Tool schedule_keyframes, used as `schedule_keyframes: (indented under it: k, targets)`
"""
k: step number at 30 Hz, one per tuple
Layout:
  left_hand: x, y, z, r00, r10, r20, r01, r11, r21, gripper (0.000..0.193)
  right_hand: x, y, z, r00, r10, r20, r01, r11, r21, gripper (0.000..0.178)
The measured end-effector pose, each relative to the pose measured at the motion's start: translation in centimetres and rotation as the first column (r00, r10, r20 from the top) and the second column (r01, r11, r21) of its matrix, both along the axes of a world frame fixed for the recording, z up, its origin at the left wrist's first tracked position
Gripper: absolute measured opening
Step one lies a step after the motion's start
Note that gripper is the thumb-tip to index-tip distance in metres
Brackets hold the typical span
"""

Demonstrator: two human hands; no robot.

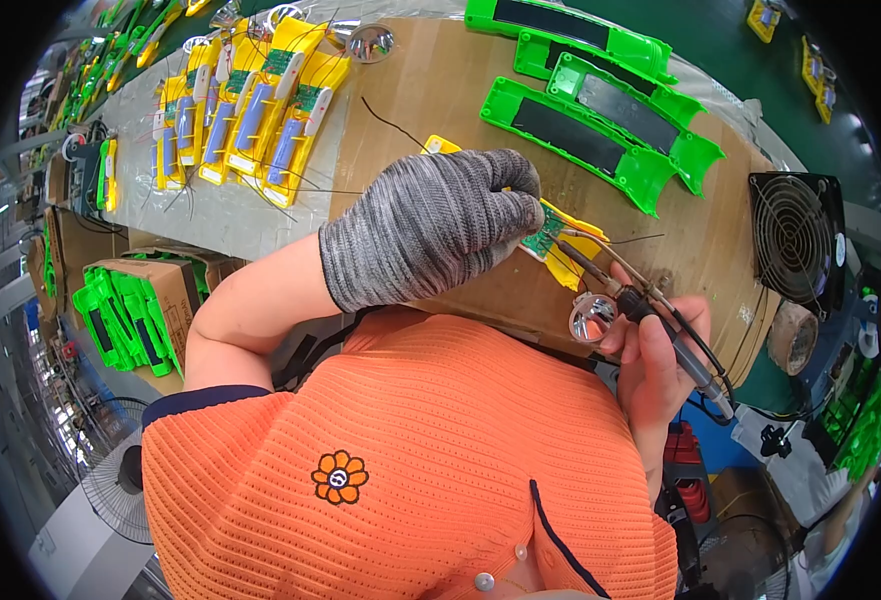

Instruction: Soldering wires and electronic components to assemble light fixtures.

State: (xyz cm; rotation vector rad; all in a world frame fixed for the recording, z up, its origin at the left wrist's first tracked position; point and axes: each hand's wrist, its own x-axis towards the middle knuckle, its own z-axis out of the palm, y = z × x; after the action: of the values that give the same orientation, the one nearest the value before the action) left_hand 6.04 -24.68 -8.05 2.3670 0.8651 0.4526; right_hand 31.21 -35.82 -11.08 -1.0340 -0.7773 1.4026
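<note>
My left hand, in a grey striped knit glove, lies over a yellow plastic housing. Its thumb and fingers are pinched together at a green circuit board in that housing; what is between them is hidden. With my bare right hand I grip a soldering iron, its tip pointing at the board. A thin metal tube runs along the iron toward the same spot. Beside my right fingers is a shiny round reflector at the housing's near end. Thin dark wires stick out around the housing.
Several yellow housings with blue cells and loose wires stand at the left. Green plastic shells lie at the far right, near a black fan. Another reflector sits at the back. A carton of green parts is at lower left.
</note>
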Motion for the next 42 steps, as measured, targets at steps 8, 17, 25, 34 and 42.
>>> schedule_keyframes:
  k: [8,17,25,34,42]
  targets:
    - [1.0,0.2,0.7,0.977,0.017,-0.214,-0.008,0.999,0.044,0.013,-0.7,0.3,0.8,0.995,-0.026,0.101,0.035,0.995,-0.092,0.021]
    - [1.0,0.4,0.2,0.975,0.010,-0.223,0.011,0.996,0.091,0.012,-0.7,0.3,1.0,0.996,0.023,0.082,-0.015,0.995,-0.097,0.017]
    - [1.2,0.5,0.5,0.971,0.004,-0.238,0.011,0.998,0.062,0.012,-0.6,0.2,0.9,0.996,0.018,0.083,-0.011,0.996,-0.088,0.017]
    - [1.2,0.3,0.5,0.969,0.015,-0.245,-0.002,0.999,0.054,0.012,0.5,-0.2,0.8,0.993,-0.117,-0.014,0.117,0.993,-0.001,0.019]
    - [1.1,0.2,0.2,0.979,0.010,-0.205,0.004,0.998,0.065,0.012,3.4,-0.9,0.9,0.960,-0.274,0.063,0.270,0.961,0.060,0.014]
